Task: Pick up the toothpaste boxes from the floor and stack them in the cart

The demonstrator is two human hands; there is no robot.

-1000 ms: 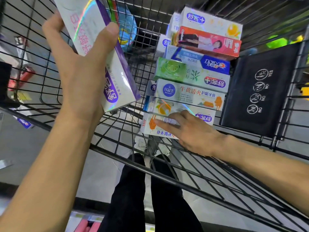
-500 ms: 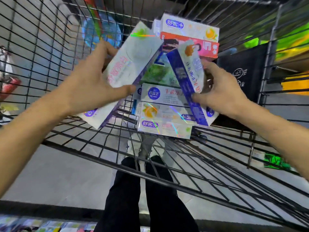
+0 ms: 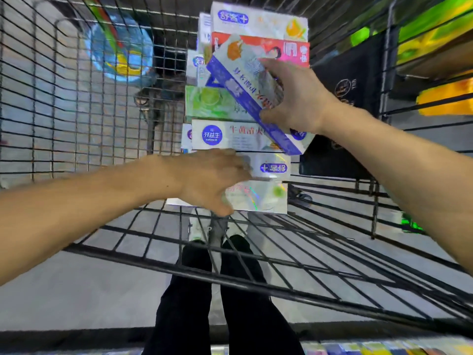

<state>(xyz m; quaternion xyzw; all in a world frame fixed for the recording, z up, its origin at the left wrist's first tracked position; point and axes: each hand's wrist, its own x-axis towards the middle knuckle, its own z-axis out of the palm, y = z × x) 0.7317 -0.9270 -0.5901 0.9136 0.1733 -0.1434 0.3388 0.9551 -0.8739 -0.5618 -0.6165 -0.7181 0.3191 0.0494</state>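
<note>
Black trouser legs (image 3: 204,303) below the wire cart (image 3: 256,278) floor. Left hand (image 3: 212,180) grips the nearest holographic white toothpaste box (image 3: 261,198) at the row's front end, thumb under, fingers curled over its top. Behind it the row of toothpaste boxes (image 3: 230,134) runs back through the cart. Right hand (image 3: 294,98) pinches a blue-edged toothpaste box (image 3: 243,80), tilted above the row's middle. Black seat flap (image 3: 358,80) to the right.

A white toothpaste box (image 3: 231,135) in the cart's stack carries red characters 牛黄清火 beside a blue round logo; the top box (image 3: 258,21) shows a blue oval logo ending in "+"
</note>
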